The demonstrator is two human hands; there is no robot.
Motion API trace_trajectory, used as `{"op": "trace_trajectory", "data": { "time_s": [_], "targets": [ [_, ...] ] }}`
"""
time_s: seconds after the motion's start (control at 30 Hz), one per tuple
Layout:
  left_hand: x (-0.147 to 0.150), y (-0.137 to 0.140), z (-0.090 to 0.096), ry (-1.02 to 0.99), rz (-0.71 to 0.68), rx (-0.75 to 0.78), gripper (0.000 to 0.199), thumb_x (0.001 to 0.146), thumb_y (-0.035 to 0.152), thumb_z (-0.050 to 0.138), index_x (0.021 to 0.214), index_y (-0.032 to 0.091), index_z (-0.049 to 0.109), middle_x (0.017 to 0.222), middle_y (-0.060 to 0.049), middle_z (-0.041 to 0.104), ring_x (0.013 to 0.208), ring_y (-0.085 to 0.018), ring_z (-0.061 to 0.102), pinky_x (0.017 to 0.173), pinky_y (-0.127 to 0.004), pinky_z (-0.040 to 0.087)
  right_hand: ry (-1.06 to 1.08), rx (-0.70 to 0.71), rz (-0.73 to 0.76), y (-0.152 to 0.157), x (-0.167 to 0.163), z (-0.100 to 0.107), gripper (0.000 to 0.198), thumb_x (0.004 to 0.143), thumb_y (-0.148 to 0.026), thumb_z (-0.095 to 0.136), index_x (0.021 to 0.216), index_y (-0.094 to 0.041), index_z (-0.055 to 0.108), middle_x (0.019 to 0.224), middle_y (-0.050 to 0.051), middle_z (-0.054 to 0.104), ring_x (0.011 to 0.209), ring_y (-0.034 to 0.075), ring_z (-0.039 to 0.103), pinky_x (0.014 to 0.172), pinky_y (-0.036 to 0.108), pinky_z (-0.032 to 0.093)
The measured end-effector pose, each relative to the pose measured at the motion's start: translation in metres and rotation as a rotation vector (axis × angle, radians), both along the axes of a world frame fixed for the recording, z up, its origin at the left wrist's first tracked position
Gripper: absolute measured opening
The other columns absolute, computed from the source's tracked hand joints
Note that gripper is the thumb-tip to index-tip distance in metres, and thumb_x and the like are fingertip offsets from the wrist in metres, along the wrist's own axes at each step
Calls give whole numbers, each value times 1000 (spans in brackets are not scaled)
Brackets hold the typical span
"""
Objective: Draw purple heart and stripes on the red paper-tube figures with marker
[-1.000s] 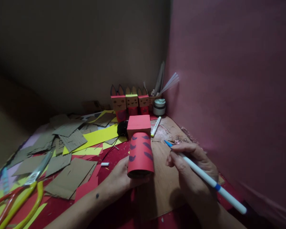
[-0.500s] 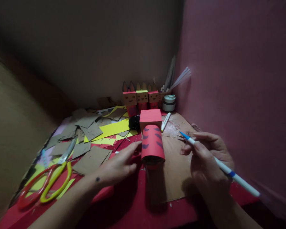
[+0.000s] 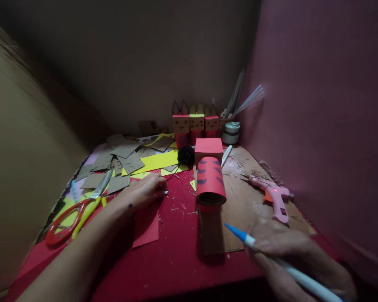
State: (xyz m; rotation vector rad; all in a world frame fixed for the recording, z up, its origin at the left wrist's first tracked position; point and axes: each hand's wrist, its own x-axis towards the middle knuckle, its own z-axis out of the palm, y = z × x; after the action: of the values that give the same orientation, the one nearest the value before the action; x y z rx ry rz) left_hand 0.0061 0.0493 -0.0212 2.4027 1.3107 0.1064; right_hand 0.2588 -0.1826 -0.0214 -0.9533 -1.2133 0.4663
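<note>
In the head view my left hand (image 3: 149,188) is closed, fingertips down at the red table top. A small white piece (image 3: 166,192) pokes out from its fingers; most of it is hidden. My right hand (image 3: 296,251), somewhat blurred, is wrapped round a white marker (image 3: 250,241) whose blue tip points up and left. Between the hands, apart from both, a red paper tube with dark curved stripes (image 3: 210,180) lies with its open end towards me. A box with a red top (image 3: 208,147) sits at its far end. Both are on a cardboard sheet (image 3: 236,209).
Red-and-yellow scissors (image 3: 88,216) and cardboard scraps (image 3: 129,161) lie left. A pink glue gun (image 3: 275,197) rests right, by the wall. Several eared box figures (image 3: 197,122), a lidded jar (image 3: 231,133) and a black ball of yarn-like material (image 3: 185,155) stand farther back.
My left hand has moved left, away from the tube, and closed on the small white piece. My right hand has come down and nearer with the marker, uncovering the glue gun. The view has shifted.
</note>
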Motion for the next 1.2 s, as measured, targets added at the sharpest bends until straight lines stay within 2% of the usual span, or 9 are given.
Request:
{"op": "trace_trajectory", "data": {
  "time_s": [0.1,0.17,0.27,0.37,0.47,0.6,0.83,1.03,1.2],
  "targets": [
    [-3,-10,11,-17,-36,-20,16,83,30,61,71,19,58,79,-3,59,75,-19,51,69,-30,38,8,-94,204,8,-8,-20,15,89,-15,74,92,-29,78,69,0,69,61,15,64,55,23,49],
    [-4,-24,26,-47,-124,-94,22,90,38,56,79,20,58,80,-2,61,72,-17,51,67,-29,40,139,-213,274,13,-12,-33,8,92,-26,72,96,-27,80,75,3,71,68,16,66,62,25,52],
    [4,-48,45,-77,-303,-245,33,93,51,58,83,21,64,76,0,63,69,-15,54,64,-26,42,424,-390,322,18,-18,-47,12,92,-36,74,90,-25,80,72,3,73,66,14,69,62,23,54],
    [19,-65,48,-192,-409,-513,27,94,45,61,85,19,63,72,1,63,68,-14,57,63,-23,43,614,-526,301,19,-21,-49,21,81,-42,85,85,-22,77,66,2,74,58,13,68,55,20,52],
    [28,-70,40,-268,-383,-665,27,95,44,61,88,18,63,74,0,63,70,-14,61,64,-23,46,690,-523,297,21,-24,-46,27,74,-42,90,77,-20,74,61,1,72,53,12,66,53,19,52],
    [28,-69,32,-285,-366,-629,24,96,41,59,90,18,62,76,1,63,71,-14,59,64,-24,46,698,-519,343,23,-27,-47,27,75,-42,89,77,-19,73,61,0,72,54,11,67,55,20,54],
    [34,-78,35,-329,-393,-660,17,97,32,59,89,18,62,77,3,63,70,-10,58,63,-20,44,689,-518,377,23,-31,-48,23,79,-39,87,78,-20,74,62,0,74,55,11,68,57,19,55],
    [36,-78,32,-432,-328,-767,18,97,33,61,88,17,60,73,4,60,65,-9,56,57,-18,45,708,-480,370,25,-30,-45,21,77,-36,90,77,-21,77,66,-1,77,56,11,72,58,19,59],
    [37,-80,30,-503,-304,-807,18,98,33,61,90,17,61,75,3,62,66,-9,59,59,-18,49,702,-519,415,23,-31,-47,15,81,-31,88,83,-19,78,70,1,79,60,10,75,61,17,61]
  ]
}}
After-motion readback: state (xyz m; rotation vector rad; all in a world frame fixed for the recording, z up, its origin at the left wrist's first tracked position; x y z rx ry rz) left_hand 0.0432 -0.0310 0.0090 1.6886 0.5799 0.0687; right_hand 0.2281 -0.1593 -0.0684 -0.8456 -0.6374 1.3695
